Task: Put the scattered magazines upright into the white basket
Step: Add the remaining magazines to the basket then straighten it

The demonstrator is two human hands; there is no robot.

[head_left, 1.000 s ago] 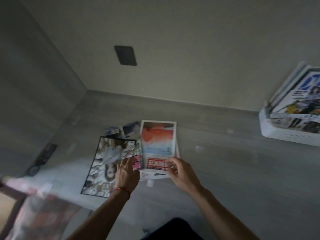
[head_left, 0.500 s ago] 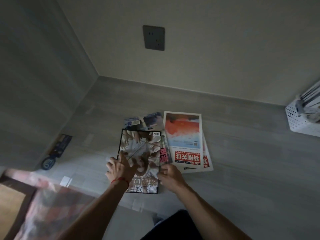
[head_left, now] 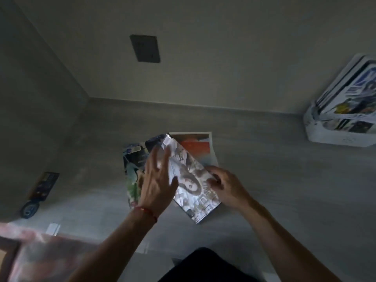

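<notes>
White basket [head_left: 333, 135] cut off right; its magazines [head_left: 350, 94] perhaps blurred.

The magazine [head_left: 191, 180] between the hands was glossy paper, its cover catching a pale sheen. The magazines [head_left: 134, 169] lying under it looked like coated paper too, less shiny in the dim light. The floor [head_left: 274, 180] had a matt grey wood-grain finish. The wall [head_left: 223, 58] was plain and matt, with a dark, smooth plate [head_left: 145, 48] on it. The basket [head_left: 337, 137] looked like white plastic. A thin red cord [head_left: 147, 212] circled the left wrist.
</notes>
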